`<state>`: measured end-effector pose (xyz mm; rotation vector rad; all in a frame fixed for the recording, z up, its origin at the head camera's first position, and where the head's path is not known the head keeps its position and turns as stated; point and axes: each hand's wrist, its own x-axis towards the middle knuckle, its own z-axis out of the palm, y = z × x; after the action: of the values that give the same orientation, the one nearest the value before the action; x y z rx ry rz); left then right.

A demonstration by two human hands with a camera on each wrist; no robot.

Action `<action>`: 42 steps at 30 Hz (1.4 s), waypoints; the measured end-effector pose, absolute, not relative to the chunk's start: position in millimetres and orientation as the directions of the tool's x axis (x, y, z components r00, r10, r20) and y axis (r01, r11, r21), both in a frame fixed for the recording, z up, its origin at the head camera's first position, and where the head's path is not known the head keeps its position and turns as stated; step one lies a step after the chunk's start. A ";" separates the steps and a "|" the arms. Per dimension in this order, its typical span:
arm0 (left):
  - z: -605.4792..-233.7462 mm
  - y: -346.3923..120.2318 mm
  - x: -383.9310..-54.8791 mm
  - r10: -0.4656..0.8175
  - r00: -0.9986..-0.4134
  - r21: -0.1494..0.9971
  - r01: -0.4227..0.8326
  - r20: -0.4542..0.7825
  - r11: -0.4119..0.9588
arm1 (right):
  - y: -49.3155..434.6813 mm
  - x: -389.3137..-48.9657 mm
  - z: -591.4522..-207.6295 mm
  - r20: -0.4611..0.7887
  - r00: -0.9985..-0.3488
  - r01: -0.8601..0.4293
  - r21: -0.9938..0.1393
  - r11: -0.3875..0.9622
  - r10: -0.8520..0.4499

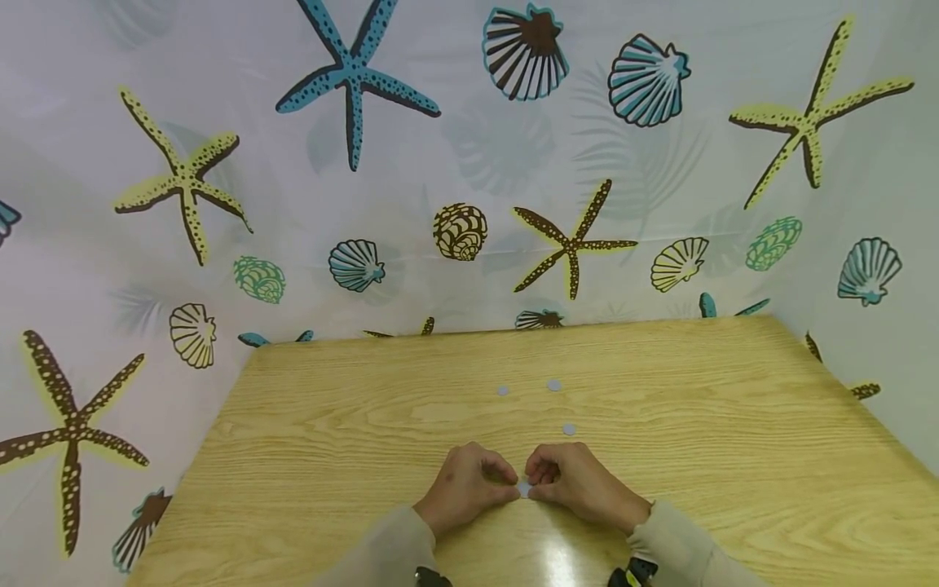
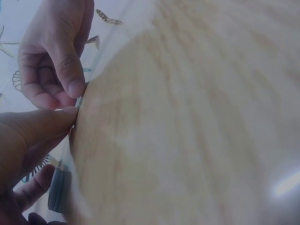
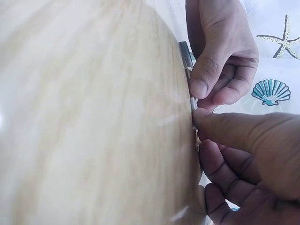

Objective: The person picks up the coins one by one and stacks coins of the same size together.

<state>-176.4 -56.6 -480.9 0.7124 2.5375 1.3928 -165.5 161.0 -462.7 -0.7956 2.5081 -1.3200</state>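
On the wooden table, a small pale grey disc (image 1: 524, 489) lies between my two hands, its middle showing in the head view. My left hand (image 1: 465, 487) pinches its left edge with thumb and curled fingers. From the other side my right hand (image 1: 579, 487) pinches the right edge the same way. Both thumb tips meet close together at the disc in the wrist views, where the disc shows only as a thin edge. A grey disc-like piece (image 2: 59, 190) appears edge-on near the left fingers in the left wrist view.
Beyond the hands lie three more pale discs: one just ahead of the right hand (image 1: 569, 430), two farther back, a larger disc (image 1: 553, 385) and a smaller disc (image 1: 502, 391). A cloth (image 1: 411, 204) printed with shells and starfish hangs behind the wooden table (image 1: 330, 456).
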 end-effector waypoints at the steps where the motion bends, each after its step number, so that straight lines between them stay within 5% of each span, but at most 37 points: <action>1: -481.3 -56.3 -176.8 0.478 -0.874 0.829 0.328 0.084 0.454 | 160.9 -165.4 -462.6 0.073 -0.835 -0.369 -0.809 0.457 -0.545; 42: -481.9 -55.9 -179.3 0.474 -0.880 0.834 0.277 0.022 0.477 | 160.6 -169.6 -456.5 0.050 -0.844 -0.363 -0.786 0.501 -0.534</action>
<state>-179.3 -55.9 -481.9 0.6491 2.5108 1.3589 -169.6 160.6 -456.5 -0.7702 2.5437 -1.2596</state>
